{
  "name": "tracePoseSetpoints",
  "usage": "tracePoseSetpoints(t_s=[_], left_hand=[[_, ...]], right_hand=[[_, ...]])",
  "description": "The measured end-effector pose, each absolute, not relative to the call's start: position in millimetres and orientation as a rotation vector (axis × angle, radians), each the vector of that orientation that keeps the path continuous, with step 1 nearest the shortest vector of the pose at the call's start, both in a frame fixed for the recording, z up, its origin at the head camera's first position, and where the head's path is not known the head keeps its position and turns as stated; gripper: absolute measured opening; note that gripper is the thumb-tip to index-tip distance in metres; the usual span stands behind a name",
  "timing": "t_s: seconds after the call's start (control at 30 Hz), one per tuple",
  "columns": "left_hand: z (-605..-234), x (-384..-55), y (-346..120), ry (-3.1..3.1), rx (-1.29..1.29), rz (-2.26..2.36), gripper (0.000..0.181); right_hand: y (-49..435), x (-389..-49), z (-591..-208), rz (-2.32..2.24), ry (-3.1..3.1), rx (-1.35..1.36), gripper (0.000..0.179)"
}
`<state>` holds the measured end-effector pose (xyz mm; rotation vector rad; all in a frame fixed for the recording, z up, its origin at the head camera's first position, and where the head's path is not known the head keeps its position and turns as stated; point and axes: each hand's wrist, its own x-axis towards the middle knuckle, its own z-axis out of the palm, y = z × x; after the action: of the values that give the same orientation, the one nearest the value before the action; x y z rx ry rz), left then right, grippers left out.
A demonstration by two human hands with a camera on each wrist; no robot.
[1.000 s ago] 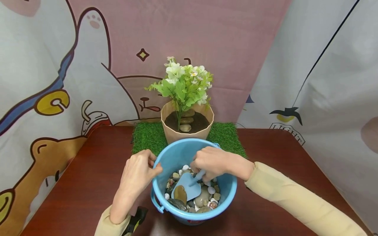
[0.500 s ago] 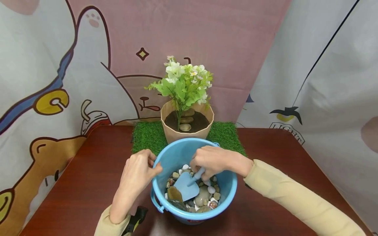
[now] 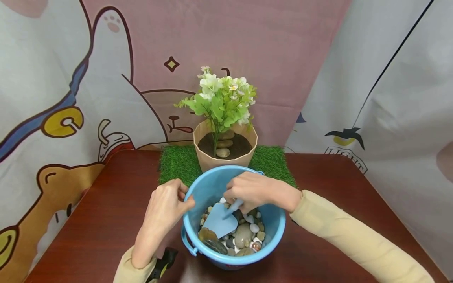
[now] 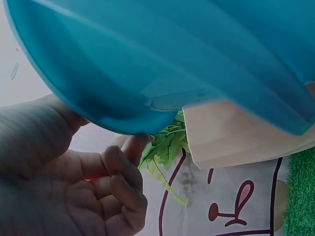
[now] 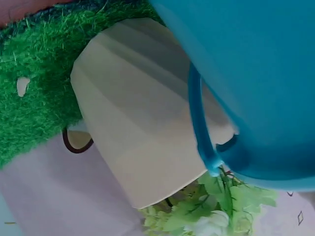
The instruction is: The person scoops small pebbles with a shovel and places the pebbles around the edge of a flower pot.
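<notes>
In the head view a light blue bucket [image 3: 207,188] holds pebbles and larger stones [image 3: 244,235]. My left hand [image 3: 164,204] pinches the bucket's left rim, thumb over the inside; the left wrist view also shows this hand [image 4: 93,172] at the rim [image 4: 96,123]. Inside the bucket, my right hand [image 3: 249,192] grips the handle of a blue toy shovel [image 3: 220,223]. The shovel's blade lies on the stones, pointing down and left. A brown stone [image 3: 207,234] and a dark stone [image 3: 216,247] sit at the blade's lower edge. The right wrist view does not show the right hand.
Behind the bucket, a beige pot [image 3: 226,162] with soil, stacked stones and a flowering plant [image 3: 226,98] stands on a green turf mat [image 3: 177,163]. The brown table [image 3: 116,196] reaches a printed cloth backdrop [image 3: 276,59]. The bucket's handle [image 5: 197,123] hangs at its side.
The shovel has shifted slightly up and left with my right hand. The brown stone, earlier on the blade, now lies at its lower left edge. My left hand keeps its place.
</notes>
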<state>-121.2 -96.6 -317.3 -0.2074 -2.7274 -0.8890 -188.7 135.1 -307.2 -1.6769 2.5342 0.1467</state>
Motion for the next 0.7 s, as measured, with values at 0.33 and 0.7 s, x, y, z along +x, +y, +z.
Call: tracePoseSetpoints(t_s=[0.33,0.7], left_hand=[[-318,-122,-97,-2.724,-0.204,-0.883,0.009],[-317,-122,-98,-2.718,-0.217,-0.904,0.008]], right_hand=[[134,-190,-311,0.009,2.455,-1.553,0.017],[132,-191,-317,-0.008,2.391,-1.625,0.015]])
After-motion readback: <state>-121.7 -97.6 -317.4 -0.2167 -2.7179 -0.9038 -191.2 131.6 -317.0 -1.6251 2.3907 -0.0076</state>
